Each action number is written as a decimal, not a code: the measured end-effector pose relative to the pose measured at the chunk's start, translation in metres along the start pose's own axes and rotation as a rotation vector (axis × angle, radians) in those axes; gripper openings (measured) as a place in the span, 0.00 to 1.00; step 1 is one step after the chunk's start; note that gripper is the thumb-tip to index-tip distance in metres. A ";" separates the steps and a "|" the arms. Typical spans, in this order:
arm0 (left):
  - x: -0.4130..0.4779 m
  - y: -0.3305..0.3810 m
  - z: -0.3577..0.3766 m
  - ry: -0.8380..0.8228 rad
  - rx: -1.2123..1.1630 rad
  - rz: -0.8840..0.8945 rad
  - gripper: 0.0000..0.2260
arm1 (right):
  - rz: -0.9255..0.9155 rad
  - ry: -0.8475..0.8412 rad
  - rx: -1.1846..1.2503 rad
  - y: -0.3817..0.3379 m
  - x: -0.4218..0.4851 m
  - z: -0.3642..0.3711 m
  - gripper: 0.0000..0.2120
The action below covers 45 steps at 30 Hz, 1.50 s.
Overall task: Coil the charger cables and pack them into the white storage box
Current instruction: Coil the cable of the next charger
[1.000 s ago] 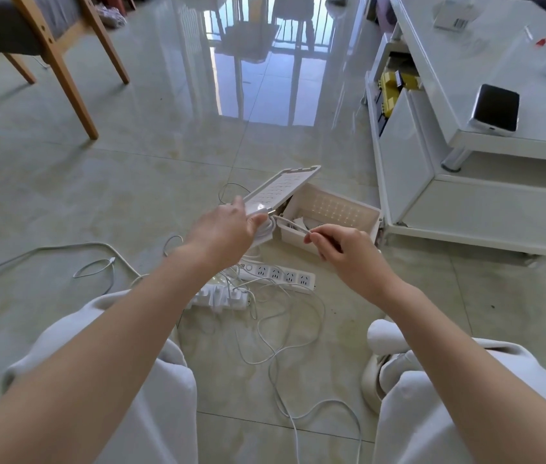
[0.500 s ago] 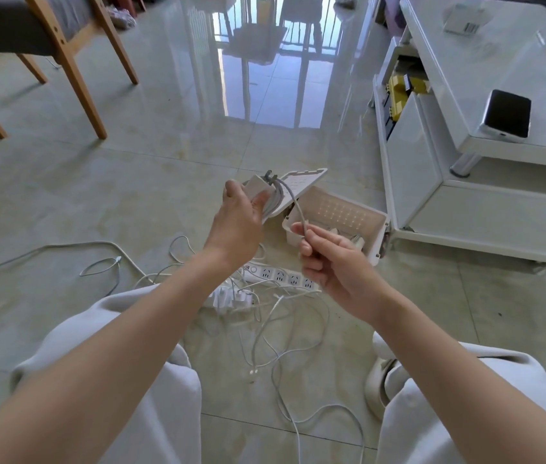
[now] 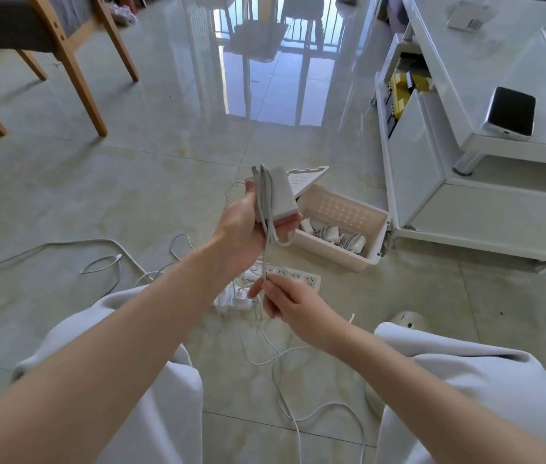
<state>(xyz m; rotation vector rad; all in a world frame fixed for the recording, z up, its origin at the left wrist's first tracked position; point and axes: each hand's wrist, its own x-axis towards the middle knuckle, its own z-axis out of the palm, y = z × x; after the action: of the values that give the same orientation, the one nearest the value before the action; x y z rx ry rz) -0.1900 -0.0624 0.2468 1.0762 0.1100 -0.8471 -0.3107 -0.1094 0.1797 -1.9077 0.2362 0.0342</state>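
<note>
A chair (image 3: 74, 72) stands far left, with a loose cable (image 3: 104, 262) on the floor nearer in. The left hand (image 3: 248, 226) is raised, fingers curled round a charger (image 3: 276, 195). Its cord (image 3: 266, 256) loops over the charger and drops to the right hand (image 3: 288, 301), which pinches it above a power strip (image 3: 293, 274). Just right of the charger sits the open box (image 3: 370, 249), with coiled chargers inside. Farther right, a phone (image 3: 511, 112) lies on a table (image 3: 459, 78).
</note>
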 end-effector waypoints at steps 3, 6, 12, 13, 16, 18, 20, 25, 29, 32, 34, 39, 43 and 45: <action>-0.006 0.005 -0.002 -0.086 -0.050 -0.085 0.16 | 0.000 -0.015 -0.039 0.004 -0.003 0.003 0.15; -0.010 0.008 -0.005 -0.167 0.014 -0.157 0.16 | 0.000 -0.036 -0.094 0.010 -0.004 0.000 0.14; -0.010 0.016 -0.015 -0.289 0.330 -0.070 0.14 | -0.017 -0.044 -0.328 0.022 0.001 -0.022 0.11; -0.011 0.017 -0.017 -0.306 0.428 -0.051 0.16 | -0.016 -0.039 -0.386 0.026 0.001 -0.027 0.11; -0.018 0.023 -0.019 -0.284 0.731 -0.058 0.19 | -0.007 0.003 -0.515 0.032 0.004 -0.041 0.11; -0.020 0.023 -0.019 -0.268 0.908 -0.060 0.19 | -0.007 0.071 -0.560 0.028 0.005 -0.049 0.12; -0.019 0.019 -0.020 -0.255 1.036 -0.031 0.15 | -0.019 0.136 -0.597 0.021 0.005 -0.055 0.12; -0.009 0.015 -0.033 -0.220 1.379 0.107 0.21 | -0.054 0.221 -0.771 0.014 0.004 -0.066 0.13; -0.003 0.017 -0.042 -0.121 1.669 0.282 0.22 | -0.067 0.300 -0.832 0.009 0.004 -0.067 0.14; 0.000 0.012 -0.040 -0.085 1.932 0.382 0.21 | -0.069 0.340 -0.842 0.005 0.004 -0.063 0.14; 0.003 0.007 -0.038 -0.071 2.061 0.448 0.19 | -0.007 0.323 -0.805 0.003 0.004 -0.061 0.13; 0.013 -0.004 -0.032 0.044 2.120 0.568 0.23 | 0.108 0.292 -0.495 -0.001 0.006 -0.049 0.10; 0.014 -0.009 -0.031 0.115 2.029 0.545 0.24 | 0.141 0.227 -0.192 -0.007 0.003 -0.037 0.11; 0.015 -0.012 -0.033 0.130 1.900 0.470 0.25 | 0.159 0.165 -0.127 -0.013 0.000 -0.032 0.12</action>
<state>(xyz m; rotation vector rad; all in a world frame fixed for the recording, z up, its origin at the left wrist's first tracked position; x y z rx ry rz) -0.1772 -0.0461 0.2147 2.7415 -1.0094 -0.2275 -0.3111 -0.1356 0.2025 -2.0162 0.5078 -0.0013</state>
